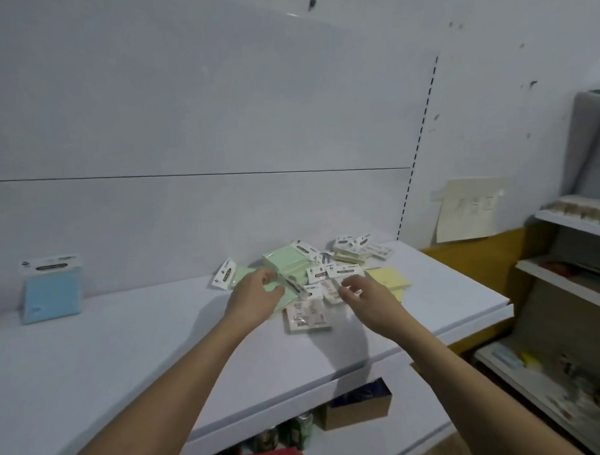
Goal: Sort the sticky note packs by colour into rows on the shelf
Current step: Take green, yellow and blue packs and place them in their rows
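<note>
A loose heap of sticky note packs lies on the white shelf [126, 352] near its back right. Green packs [288, 261] sit at the heap's left and middle, cream packs [352, 254] at the back right, a yellow pack [389, 278] at the right, and a pack lying face down [308, 316] at the front. My left hand [256, 295] rests on a flat green pack with fingers lightly curled. My right hand [358, 293] hovers over the heap's middle, fingers bent, holding nothing that I can see. One blue pack [52, 295] stands against the back wall at far left.
A paper sheet [468, 209] leans on the wall at right. Another shelving unit [566, 286] with goods stands at far right. Below the shelf are a cardboard box [357, 410] and several cans.
</note>
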